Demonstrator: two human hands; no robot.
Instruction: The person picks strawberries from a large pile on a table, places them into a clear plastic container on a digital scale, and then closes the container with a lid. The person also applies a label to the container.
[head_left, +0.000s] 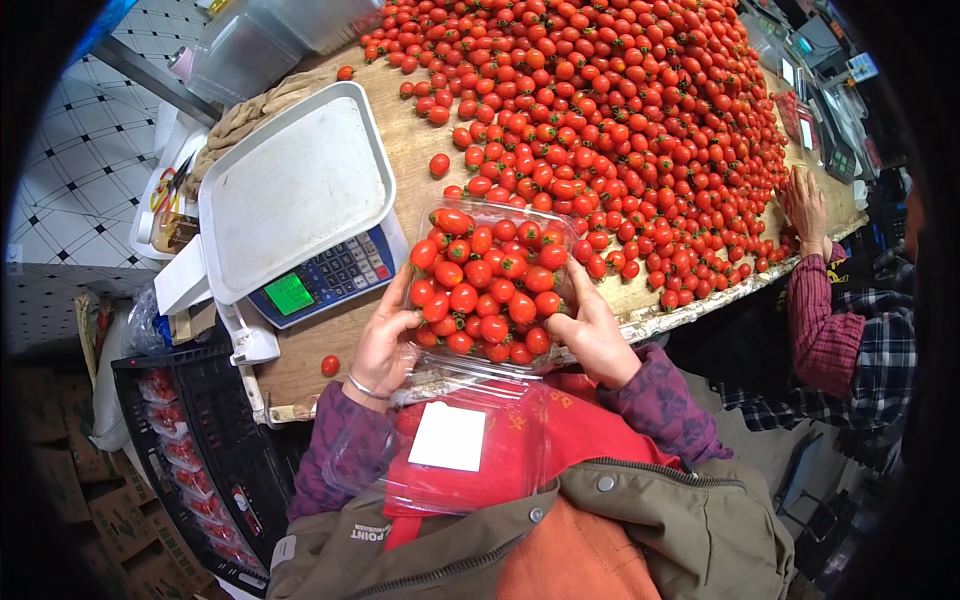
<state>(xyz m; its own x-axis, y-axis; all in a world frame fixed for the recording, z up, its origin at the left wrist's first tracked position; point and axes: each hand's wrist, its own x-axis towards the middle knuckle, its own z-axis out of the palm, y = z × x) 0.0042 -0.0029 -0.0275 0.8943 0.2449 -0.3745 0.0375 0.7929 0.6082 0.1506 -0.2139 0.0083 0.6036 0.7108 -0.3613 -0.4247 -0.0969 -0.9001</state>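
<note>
A clear plastic clamshell box (420, 360) full of cherry tomatoes (487, 289) is held between my two hands, over the near edge of the wooden table. My left hand (382, 341) grips its left side and my right hand (596, 326) its right side, thumbs at the near corners. The box's lid (517, 450) hangs open towards my body and bears a blank white label (448, 436). Just left of the box stands a digital scale (322, 274) with a bare white tray (296, 187) and a lit green display. Beyond the box, a large heap of loose cherry tomatoes (600, 112) covers much of the table.
One loose tomato (330, 365) lies near the table's front edge. Stacked clear containers (247, 60) stand at the back left. A black crate (217, 450) with packed tomato boxes is at the lower left. A co-worker's hands (802, 206) are at the heap's right edge.
</note>
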